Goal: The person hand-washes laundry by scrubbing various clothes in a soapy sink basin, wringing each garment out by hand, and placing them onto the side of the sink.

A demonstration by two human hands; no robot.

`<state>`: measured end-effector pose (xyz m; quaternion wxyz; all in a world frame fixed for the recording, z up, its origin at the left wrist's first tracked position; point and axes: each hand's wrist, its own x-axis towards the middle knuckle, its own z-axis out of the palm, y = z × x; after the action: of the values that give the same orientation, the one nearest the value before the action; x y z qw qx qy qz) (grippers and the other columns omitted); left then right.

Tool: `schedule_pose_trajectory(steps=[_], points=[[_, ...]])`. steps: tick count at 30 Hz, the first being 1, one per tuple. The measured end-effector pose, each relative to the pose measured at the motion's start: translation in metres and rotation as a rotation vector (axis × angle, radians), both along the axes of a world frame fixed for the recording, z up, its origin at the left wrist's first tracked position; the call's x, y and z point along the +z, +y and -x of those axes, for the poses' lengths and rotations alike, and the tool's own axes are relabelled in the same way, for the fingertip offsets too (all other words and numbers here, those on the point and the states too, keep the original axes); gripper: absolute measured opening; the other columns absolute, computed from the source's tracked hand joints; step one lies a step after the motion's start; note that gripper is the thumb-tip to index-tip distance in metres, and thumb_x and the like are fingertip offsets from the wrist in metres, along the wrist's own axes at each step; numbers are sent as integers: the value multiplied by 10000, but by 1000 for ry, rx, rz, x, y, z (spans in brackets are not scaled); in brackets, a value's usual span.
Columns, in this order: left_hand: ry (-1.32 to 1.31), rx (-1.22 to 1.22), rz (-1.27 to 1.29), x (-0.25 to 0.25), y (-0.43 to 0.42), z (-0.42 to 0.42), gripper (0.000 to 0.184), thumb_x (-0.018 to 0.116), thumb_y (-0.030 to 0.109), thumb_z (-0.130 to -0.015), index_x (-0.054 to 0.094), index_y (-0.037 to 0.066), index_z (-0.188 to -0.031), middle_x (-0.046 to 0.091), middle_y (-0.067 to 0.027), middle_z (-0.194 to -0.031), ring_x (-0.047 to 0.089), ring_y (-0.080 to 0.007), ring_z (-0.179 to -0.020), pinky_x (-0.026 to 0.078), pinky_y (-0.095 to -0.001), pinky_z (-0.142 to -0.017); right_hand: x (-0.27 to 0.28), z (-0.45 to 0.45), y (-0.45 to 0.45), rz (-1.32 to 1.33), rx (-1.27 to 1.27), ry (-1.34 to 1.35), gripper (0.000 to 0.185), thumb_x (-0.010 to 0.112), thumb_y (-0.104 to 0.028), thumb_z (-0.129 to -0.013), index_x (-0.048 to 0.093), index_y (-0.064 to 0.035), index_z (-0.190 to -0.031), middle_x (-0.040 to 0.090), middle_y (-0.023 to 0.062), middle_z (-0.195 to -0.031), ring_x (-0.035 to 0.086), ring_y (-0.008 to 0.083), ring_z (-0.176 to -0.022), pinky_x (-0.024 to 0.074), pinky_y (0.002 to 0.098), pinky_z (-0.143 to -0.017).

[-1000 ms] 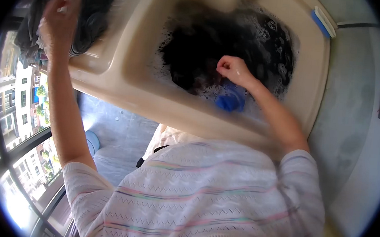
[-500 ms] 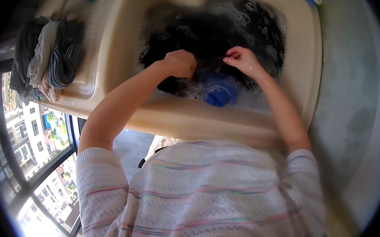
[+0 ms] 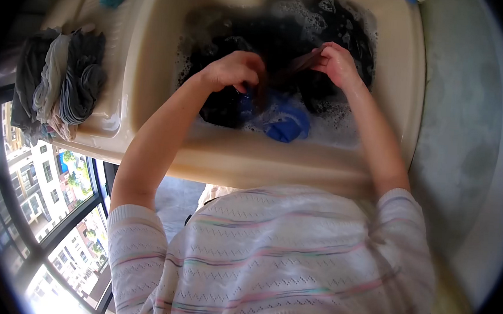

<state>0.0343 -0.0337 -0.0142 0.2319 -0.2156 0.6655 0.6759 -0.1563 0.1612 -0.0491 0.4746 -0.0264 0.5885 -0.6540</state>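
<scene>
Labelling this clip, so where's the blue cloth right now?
In the head view, the blue cloth lies in suds at the person's side of the basin, lower in the picture than the left hand and right hand.

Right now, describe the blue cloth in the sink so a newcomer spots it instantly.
Find the big beige sink, dark and sudsy inside. Toward its near rim, below the left hand and right hand in the picture, lies a crumpled blue cloth. Its bright blue sets it apart from its near-black surroundings.
</scene>
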Motion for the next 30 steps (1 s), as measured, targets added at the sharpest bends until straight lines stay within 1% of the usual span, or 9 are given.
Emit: schedule_pose_trajectory(steps=[3, 4, 8, 12, 16, 19, 24, 27, 30], points=[[-19, 190, -90, -8, -2, 9, 301, 559, 60, -748, 502, 49, -1043, 569, -63, -900, 567, -159, -675, 488, -269, -558, -21, 1, 0, -287, -4, 62, 150, 427, -60, -795, 537, -67, -896, 581, 84, -783, 584, 180, -641, 477, 317, -472], [-41, 230, -90, -11, -1, 12, 300, 556, 64, -761, 496, 54, -1055, 565, -59, -894, 569, -156, -667, 489, -270, -550, -24, -4, -3, -417, 81, 202, 151, 419, -86, -815, 540, -81, -905, 532, 56, -699, 501, 145, -517, 378, 288, -370], [-53, 228, -2, -12, 0, 15, 219, 562, 78, -787, 527, 59, -1002, 560, -38, -827, 556, -137, -627, 476, -263, -520, -28, 0, 5, -375, 181, 234, 132, 442, -102, -833, 530, -70, -927, 422, 3, -617, 341, 89, -429, 254, 240, -359], [-5, 300, -114, -12, -9, 17, 187, 569, 74, -787, 559, 76, -974, 555, -16, -752, 527, -113, -589, 438, -245, -499, -2, 20, 6, -153, 106, 133, 145, 500, -130, -848, 530, -53, -967, 448, -5, -647, 348, 55, -465, 266, 202, -382], [97, 309, -251, -2, -4, 29, 204, 576, 68, -785, 570, 63, -989, 551, -1, -719, 511, -103, -572, 412, -245, -494, 36, 2, -6, -59, 343, 326, 301, 594, -196, -831, 535, -59, -1091, 503, -5, -709, 360, 37, -500, 282, 184, -399], [169, 274, -316, 5, 4, 40, 212, 584, 75, -785, 569, 49, -994, 559, -2, -739, 514, -104, -580, 417, -247, -498, 43, -28, -17, -118, 676, 410, 270, 619, -192, -809, 565, -70, -1043, 499, -33, -644, 392, 39, -501, 291, 183, -399], [235, 543, -245, 3, 19, 49, 341, 632, 150, -786, 543, 32, -1094, 583, -30, -816, 546, -114, -634, 436, -237, -521, 28, -14, -14, -123, 571, 332, 170, 569, -198, -846, 593, -62, -944, 527, -47, -693, 410, 23, -514, 293, 171, -401], [46, 433, -67, 4, 41, 55, 404, 637, 158, -787, 517, 20, -1147, 593, -43, -850, 566, -126, -674, 449, -236, -536, 28, -1, -5, -84, 474, 179, 154, 553, -195, -865, 593, -59, -923, 535, -34, -707, 411, 33, -510, 300, 191, -406], [117, 419, -75, -13, 50, 63, 407, 621, 99, -774, 511, 7, -1156, 598, -61, -859, 575, -137, -667, 455, -240, -539, 21, 7, 1, -56, 444, 165, 150, 559, -190, -862, 598, -51, -900, 528, -24, -681, 385, 44, -467, 295, 203, -400]])
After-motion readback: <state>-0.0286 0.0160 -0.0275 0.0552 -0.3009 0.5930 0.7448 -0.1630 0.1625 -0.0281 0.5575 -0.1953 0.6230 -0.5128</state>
